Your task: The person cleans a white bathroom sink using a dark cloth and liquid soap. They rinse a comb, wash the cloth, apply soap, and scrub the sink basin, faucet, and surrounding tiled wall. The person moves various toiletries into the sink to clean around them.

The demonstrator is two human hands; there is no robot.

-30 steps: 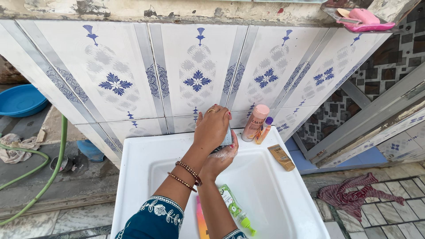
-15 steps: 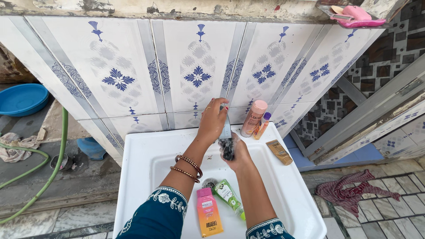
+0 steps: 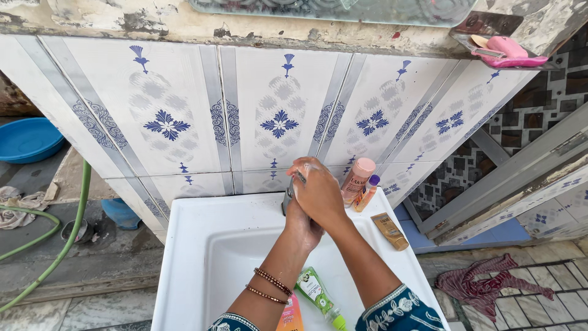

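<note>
My right hand lies on top, curled over my left hand, which sits underneath it and is mostly hidden. Both are pressed together at the back edge of the sink, right at the tap. My right hand is closed around the left, with a film of white lather on the fingers; whether either hand also grips something small inside, I cannot tell. The left hand's fingers are covered, so I cannot tell how they are set, only that the hand is cupped against the right.

I judge this as the middle of a wash: soap is on the skin, and no water can be seen running from the tap. Rinsing and drying look to be left.

2 bangles sit on my left wrist, dry as far as I can see. Below my arms, near the front edge of the sink, lie a green tube and an orange sachet, partly under my forearm. On the back right corner of the sink rim stand a pink bottle and a small orange bottle, touching or nearly so. A tan tube lies on the right rim. Behind the sink is the tiled wall, with a pink soap dish on the ledge at its upper right.
</note>
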